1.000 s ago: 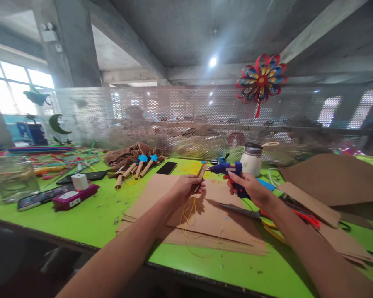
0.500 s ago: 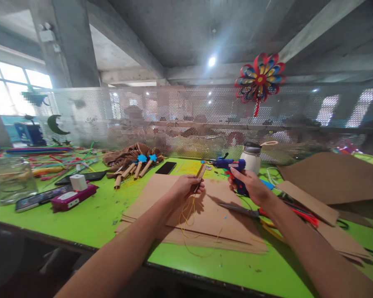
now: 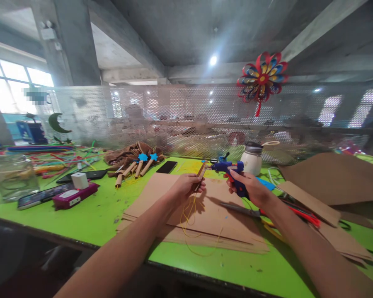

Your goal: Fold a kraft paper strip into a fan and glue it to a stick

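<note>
My left hand (image 3: 191,184) pinches a narrow folded strip of brown paper (image 3: 202,169), held upright over a stack of brown paper sheets (image 3: 161,194). Yellow string (image 3: 188,213) hangs in loops below its fingers. My right hand (image 3: 244,184) is wrapped round the grip of a blue glue gun (image 3: 228,166). The gun's nozzle points left, at the upper part of the strip; whether they touch cannot be made out. Under my right hand lie scissors (image 3: 242,209) with their blades on the stack.
Folded brown paper fans (image 3: 136,161) with blue shapes lie back left, beside a black phone (image 3: 166,167). A purple power strip (image 3: 74,196) and glass jar (image 3: 14,178) are at left. A white bottle (image 3: 251,159) stands behind my right hand. Brown paper (image 3: 335,178) lies at right.
The glue gun has moved slightly left and down, bringing its nozzle close to the paper strip. My left hand has hardly moved.
</note>
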Demonstrator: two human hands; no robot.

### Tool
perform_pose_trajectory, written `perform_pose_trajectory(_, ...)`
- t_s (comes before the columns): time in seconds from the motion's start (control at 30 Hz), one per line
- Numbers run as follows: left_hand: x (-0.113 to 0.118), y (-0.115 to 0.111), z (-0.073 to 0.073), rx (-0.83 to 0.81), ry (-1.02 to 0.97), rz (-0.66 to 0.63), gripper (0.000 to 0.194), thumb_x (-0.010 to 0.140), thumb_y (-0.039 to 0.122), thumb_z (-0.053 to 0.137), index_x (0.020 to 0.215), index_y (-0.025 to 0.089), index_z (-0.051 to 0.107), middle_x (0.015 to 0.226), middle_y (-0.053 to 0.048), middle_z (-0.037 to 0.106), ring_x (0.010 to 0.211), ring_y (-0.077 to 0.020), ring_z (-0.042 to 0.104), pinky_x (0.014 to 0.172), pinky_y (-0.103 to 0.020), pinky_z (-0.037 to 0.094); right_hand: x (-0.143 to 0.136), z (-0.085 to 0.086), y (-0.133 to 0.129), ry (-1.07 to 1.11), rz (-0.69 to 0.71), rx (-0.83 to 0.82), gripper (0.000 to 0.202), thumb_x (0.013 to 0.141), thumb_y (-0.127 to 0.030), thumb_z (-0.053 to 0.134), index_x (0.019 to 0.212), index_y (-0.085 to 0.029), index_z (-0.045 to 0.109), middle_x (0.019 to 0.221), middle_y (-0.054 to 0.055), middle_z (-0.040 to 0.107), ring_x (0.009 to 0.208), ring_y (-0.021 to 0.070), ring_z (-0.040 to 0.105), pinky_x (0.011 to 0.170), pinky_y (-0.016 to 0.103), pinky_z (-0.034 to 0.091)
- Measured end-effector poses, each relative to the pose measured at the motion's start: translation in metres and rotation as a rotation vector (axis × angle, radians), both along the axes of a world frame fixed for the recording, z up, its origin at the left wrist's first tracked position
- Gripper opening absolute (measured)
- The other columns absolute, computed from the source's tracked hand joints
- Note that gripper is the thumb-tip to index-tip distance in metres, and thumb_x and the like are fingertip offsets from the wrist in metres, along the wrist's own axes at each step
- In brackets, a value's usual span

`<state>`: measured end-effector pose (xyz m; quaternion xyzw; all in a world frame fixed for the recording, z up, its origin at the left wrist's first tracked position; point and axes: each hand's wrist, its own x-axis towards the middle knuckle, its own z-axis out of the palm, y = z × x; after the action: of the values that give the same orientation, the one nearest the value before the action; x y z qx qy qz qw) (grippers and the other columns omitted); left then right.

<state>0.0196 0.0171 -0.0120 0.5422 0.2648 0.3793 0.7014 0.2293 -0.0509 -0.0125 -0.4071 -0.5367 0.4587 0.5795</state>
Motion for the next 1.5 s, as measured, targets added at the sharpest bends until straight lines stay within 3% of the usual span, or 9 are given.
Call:
perform_pose_trajectory(0.2,0.000,0.005,-0.002,-0.003,-0.006,-0.009,0.009,0.081,0.007,0.052,0.077,0.003,0.059,0.065,-0.008,0.060,0.052,-0.0083,0.057,0.052,-0.018,0.045,-0.002,0.001,-0.002,-0.044,0.033,0.001,0.031,0.075,-0.046,0.061,0.074,-0.015,0.057,0.063,0.001,0.055,0.051,0.0101,0.046,0.053,0.028,0.041)
perform_pose_trajectory(0.63,0.000,-0.005,0.005,0.015,0.057,-0.002,0.014,0.082,0.004,0.045,0.079,0.003,0.059,0.066,-0.008,0.059,0.053,-0.0086,0.058,0.053,-0.018,0.045,0.001,0.002,0.000,-0.031,-0.055,0.061,0.028,0.076,-0.043,0.061,0.074,-0.017,0.053,0.059,-0.002,0.049,0.050,0.0089,0.041,0.051,0.026,0.039)
perform_pose_trajectory(0.97,0.001,-0.002,0.002,0.013,0.038,-0.005,0.014,0.083,0.004,0.045,0.079,0.002,0.058,0.064,-0.007,0.058,0.052,-0.0084,0.057,0.051,-0.018,0.044,0.000,0.002,0.001,-0.045,-0.092,0.076,0.031,0.074,-0.045,0.062,0.070,-0.016,0.052,0.058,-0.002,0.050,0.049,0.0088,0.043,0.049,0.025,0.039)
perform_pose_trajectory(1.5,0.000,-0.008,0.005,0.083,0.042,0.036,0.009,0.081,0.005,0.049,0.078,0.005,0.057,0.066,-0.008,0.059,0.051,-0.0080,0.056,0.051,-0.019,0.044,0.003,-0.002,0.002,0.097,-0.031,0.064,0.025,0.076,-0.039,0.062,0.083,-0.016,0.058,0.067,0.003,0.061,0.054,0.0119,0.052,0.053,0.026,0.042)
